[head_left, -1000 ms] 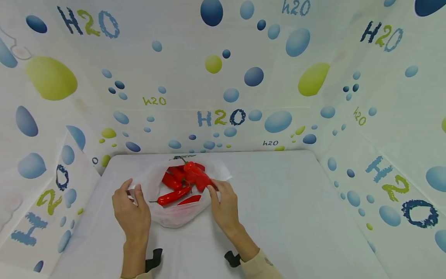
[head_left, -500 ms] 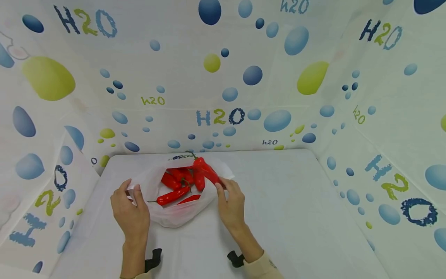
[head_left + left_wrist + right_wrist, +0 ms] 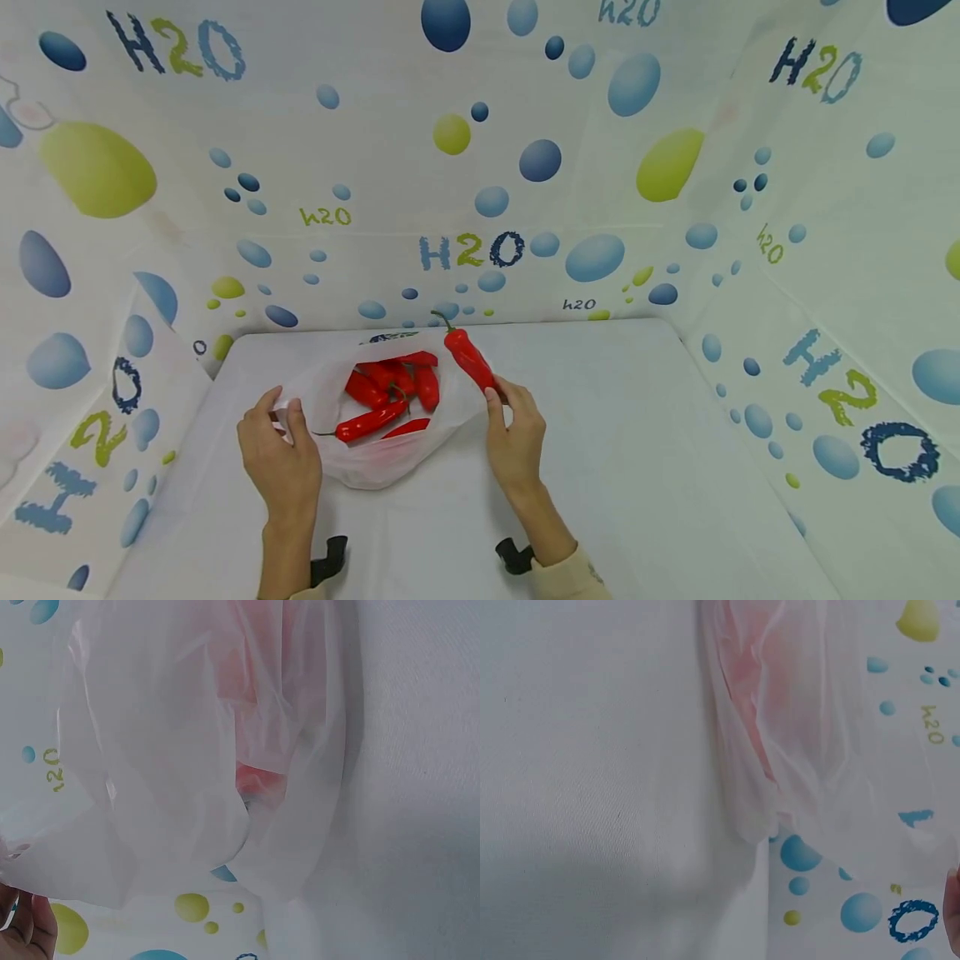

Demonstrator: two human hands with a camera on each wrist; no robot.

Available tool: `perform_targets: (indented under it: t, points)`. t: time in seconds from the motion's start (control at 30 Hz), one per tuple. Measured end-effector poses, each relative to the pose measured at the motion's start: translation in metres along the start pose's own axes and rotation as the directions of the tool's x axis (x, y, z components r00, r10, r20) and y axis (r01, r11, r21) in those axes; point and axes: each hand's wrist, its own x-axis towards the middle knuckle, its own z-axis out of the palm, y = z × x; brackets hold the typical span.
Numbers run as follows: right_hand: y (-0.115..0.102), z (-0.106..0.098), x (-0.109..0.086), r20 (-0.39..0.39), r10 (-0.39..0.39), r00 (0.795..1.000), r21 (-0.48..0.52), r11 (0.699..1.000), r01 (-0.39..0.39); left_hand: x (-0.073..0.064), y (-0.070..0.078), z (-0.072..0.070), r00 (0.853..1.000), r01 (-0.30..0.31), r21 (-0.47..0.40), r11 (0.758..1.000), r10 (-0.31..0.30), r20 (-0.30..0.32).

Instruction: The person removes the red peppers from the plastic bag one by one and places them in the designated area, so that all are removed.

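My left hand [image 3: 281, 458] pinches the left edge of a thin white plastic bag [image 3: 375, 473], whose mouth is spread open. In the left wrist view, the fingers [image 3: 41, 930] hold the bag's edge at the lower left corner. Several red chili peppers [image 3: 371, 422] lie inside the bag. With thumb and fingers, my right hand [image 3: 517, 437] grips one red chili pepper [image 3: 468, 357] by its lower end above the bag's right rim, its green stem pointing up and left. Only a fingertip [image 3: 952, 911] of this hand shows in the right wrist view; the held pepper is not seen there.
The bag sits on a white-covered table [image 3: 600, 433], toward its far left. A white backdrop [image 3: 375, 167] with blue and green dots and H2O lettering rises behind and along both sides. Black mounts [image 3: 327, 560] stick out at both wrists.
My right hand has moved right, drawing the held chili pepper away from the others to the bag's right rim. My left hand stays nearly still at the bag's edge.
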Motion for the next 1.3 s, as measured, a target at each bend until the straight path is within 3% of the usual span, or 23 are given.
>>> perform_targets:
  t: [0.4, 1.3]
  points:
    - [0.029, -0.009, 0.01, -0.089, 0.046, 0.995, -0.052, 0.997, -0.051, -0.003, -0.004, 0.002, 1.0, -0.011, 0.001, 1.0, 0.011, 0.018]
    - [0.082, -0.006, 0.011, -0.172, 0.166, 0.971, -0.158, 0.968, -0.194, -0.006, -0.002, 0.002, 0.999, -0.012, -0.006, 1.0, 0.012, 0.038]
